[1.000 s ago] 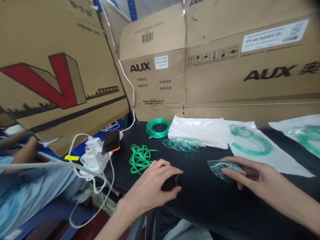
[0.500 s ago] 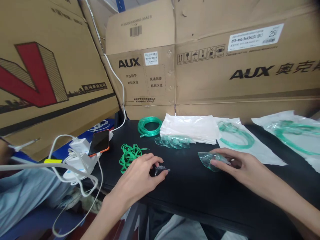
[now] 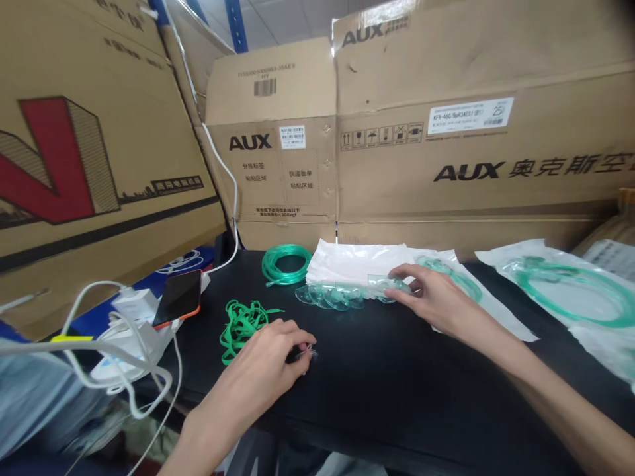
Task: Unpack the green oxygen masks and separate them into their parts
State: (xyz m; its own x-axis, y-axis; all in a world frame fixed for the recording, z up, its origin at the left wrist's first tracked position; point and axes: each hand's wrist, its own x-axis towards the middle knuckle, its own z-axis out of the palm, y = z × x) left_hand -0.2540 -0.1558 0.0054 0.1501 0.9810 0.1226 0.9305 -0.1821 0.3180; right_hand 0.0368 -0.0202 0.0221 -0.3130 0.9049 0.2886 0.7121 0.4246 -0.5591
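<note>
The left hand (image 3: 268, 356) mostly hides a small clear piece (image 3: 313, 354).

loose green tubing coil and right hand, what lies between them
A stack of flat white packaging, with a row of overlapping clear, green-tinted pieces along its near edge, lies between the coil and right hand in the head view.

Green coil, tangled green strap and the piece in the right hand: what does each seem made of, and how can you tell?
Coil: probably flexible plastic, glossy and translucent, with highlights along its loops. Strap: perhaps elastic or rubbery band, duller; its flat strands bend and tangle. Piece in the right hand: likely thin, smooth clear plastic; the white packets show through it.
</note>
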